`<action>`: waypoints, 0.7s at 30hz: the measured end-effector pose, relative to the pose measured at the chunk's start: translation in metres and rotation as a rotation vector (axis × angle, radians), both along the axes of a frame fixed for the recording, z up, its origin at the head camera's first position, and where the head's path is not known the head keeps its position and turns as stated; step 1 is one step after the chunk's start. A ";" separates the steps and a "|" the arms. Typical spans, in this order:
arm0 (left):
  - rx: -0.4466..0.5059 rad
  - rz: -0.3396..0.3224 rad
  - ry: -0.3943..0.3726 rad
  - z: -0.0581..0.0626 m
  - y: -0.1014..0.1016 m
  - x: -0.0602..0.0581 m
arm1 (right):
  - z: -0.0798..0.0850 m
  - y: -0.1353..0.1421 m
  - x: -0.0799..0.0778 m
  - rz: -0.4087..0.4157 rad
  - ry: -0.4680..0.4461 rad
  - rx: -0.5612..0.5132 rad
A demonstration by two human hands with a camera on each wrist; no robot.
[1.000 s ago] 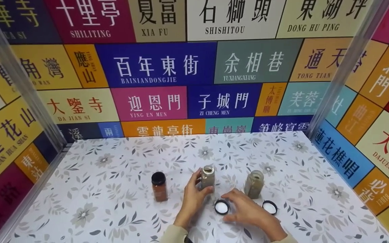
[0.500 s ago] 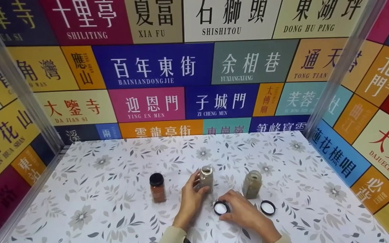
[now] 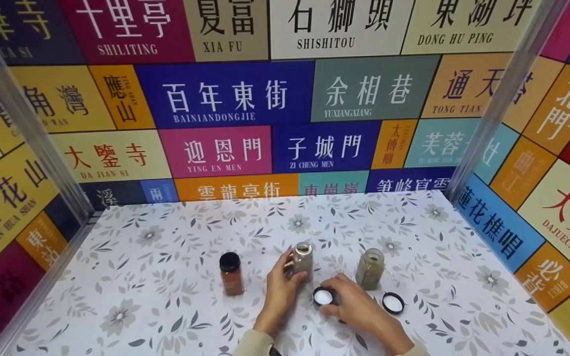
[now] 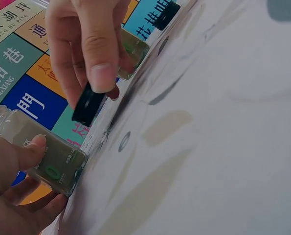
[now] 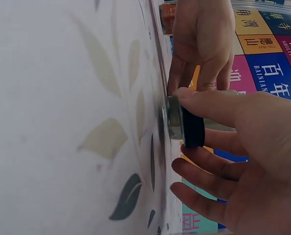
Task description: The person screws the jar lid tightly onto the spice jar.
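Observation:
My left hand grips an uncapped glass spice jar of grey-green powder, standing upright on the table; the left wrist view shows thumb and fingers round the jar. To its right, my right hand pinches a black lid by its edge, white inner face upward. In the left wrist view the lid is just above the tabletop, and in the right wrist view the thumb and a finger hold its rim, with the other fingers spread below.
A second uncapped jar of greenish powder stands at the right, its black lid lying white side up in front. At the left is a black-capped jar of reddish-brown powder. Sign-printed panels wall the back and sides of the floral-patterned table.
My right hand has moved in from beside the near lid, taken hold of its edge and raised it slightly. The left hand has kept its grip on the jar.

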State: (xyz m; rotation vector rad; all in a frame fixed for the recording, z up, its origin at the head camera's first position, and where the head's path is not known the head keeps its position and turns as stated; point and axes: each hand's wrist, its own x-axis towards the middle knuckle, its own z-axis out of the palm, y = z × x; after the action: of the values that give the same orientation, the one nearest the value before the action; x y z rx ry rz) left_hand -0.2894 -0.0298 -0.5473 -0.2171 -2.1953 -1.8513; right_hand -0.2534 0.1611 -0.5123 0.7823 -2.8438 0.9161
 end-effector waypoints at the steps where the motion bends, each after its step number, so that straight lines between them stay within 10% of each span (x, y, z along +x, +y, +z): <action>1: -0.003 -0.001 0.007 0.000 0.000 0.000 | 0.000 -0.001 0.000 -0.012 0.007 -0.010; 21: 0.012 0.002 0.022 0.002 0.002 0.001 | 0.021 -0.008 -0.008 -0.187 0.060 -0.075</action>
State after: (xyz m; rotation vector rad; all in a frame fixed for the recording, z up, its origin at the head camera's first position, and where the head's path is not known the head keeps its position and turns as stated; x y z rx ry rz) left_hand -0.2886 -0.0283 -0.5456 -0.2318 -2.1684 -1.8512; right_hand -0.2618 0.1529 -0.4914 0.5160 -2.7554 0.9488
